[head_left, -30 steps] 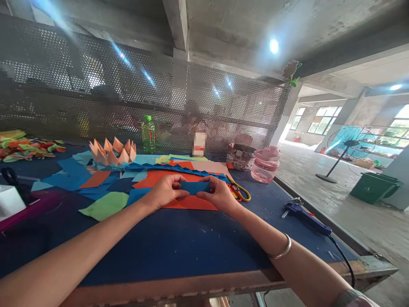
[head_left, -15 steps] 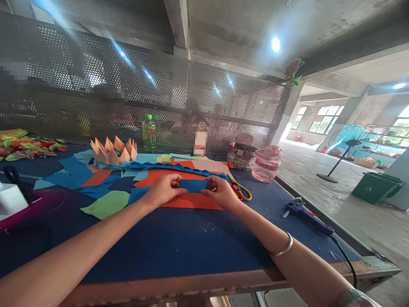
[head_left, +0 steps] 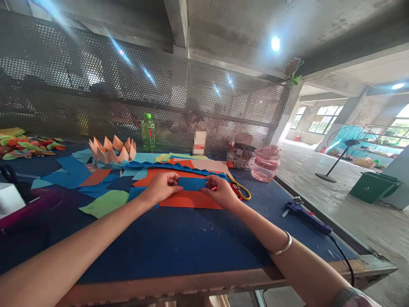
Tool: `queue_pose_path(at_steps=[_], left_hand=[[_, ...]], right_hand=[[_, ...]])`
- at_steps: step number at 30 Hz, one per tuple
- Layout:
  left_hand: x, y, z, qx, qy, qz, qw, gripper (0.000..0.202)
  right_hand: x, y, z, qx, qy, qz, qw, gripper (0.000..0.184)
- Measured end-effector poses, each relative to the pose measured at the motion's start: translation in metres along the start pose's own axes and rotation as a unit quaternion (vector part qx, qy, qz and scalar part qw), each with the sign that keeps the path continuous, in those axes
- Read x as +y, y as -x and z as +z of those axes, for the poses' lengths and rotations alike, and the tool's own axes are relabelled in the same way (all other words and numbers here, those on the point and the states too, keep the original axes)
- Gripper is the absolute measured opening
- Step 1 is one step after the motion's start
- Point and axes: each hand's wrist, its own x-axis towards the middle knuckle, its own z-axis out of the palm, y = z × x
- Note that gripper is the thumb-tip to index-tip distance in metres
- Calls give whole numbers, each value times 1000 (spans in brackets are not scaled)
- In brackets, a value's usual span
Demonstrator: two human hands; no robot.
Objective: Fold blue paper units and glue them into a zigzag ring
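Observation:
My left hand and my right hand pinch opposite ends of a small folded piece of blue paper, held just above the table. Directly below lies a sheet of orange paper. A pleated blue paper strip runs behind my hands. Yellow-handled scissors lie just beyond my right hand. A light green paper leaf shape and scattered blue offcuts lie left of my left hand. Farther back stands a peach folded paper lotus.
The dark blue work table holds a blue hot glue gun, a pink jar, a woven container, a green bottle and paper flowers. A perforated metal screen stands behind, with a person beyond it.
The blue paper piece has shifted slightly left and looks a little flatter between my fingers. Both hands moved with it, and their grip has not changed.

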Motion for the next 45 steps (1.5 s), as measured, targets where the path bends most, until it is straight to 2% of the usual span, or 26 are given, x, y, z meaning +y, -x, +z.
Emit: queue_pose_path(at_steps=[8, 11, 15, 18, 20, 26, 31, 36, 40, 42, 45], left_hand=[[8, 5, 3, 14, 14, 1, 1000, 39], [10, 7, 4, -13, 55, -14, 998, 37], [14, 12, 6, -64, 151, -71, 984, 41], [15, 15, 8, -59, 189, -130, 971, 40], [15, 15, 9, -49, 196, -147, 968, 38], [16, 14, 7, -39, 214, -121, 968, 28], [15, 16, 8, -37, 197, -131, 971, 26], [13, 17, 10, -70, 182, -115, 974, 28], [18, 18, 7, -116, 231, -124, 958, 37], [21, 18, 4, -121, 270, -128, 946, 40], [22, 16, 0, -129, 289, -145, 937, 29]], right_hand=[[2, -2, 0, 4, -17, 20, 1000, 19], [3, -3, 1, 7, -30, 11, 999, 22], [1, 0, 5, -3, -63, 11, 998, 29], [-3, 4, 9, -20, -98, 4, 995, 28], [-5, 5, 10, -26, -109, -1, 994, 24], [-5, 6, 8, -7, -112, -13, 994, 21], [-10, 9, 7, 45, -86, -35, 995, 26], [-15, 10, 7, 20, -56, -42, 997, 27], [-12, 9, 6, 22, -22, -55, 998, 27], [-10, 8, 5, 32, 10, -75, 997, 29], [-10, 8, 3, 26, 61, -110, 992, 32]])
